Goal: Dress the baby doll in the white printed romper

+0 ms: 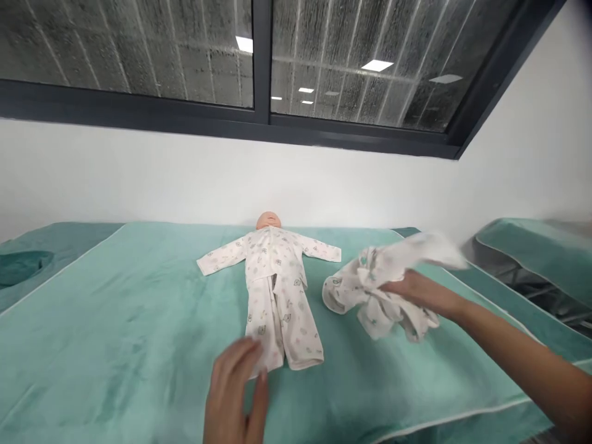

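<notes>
A baby doll (269,220) lies on its back on the green bed cover, its head toward the wall. It wears a white printed top (272,253) with the sleeves spread out, and matching trousers (298,324). To the right, my right hand (409,288) grips a bunched white printed garment (377,271), partly blurred, just above the cover. The garment's exact kind does not show. My left hand (238,388) is near the doll's left-side trouser leg at the front, fingers curved and apart from the thumb, with nothing in it.
A green cover (139,327) with pale piping spreads over the bed. Behind it rise a white wall (185,176) and a dark-framed window (262,68) with wet glass. At the right, folded green fabric (541,253) lies over a dark gap.
</notes>
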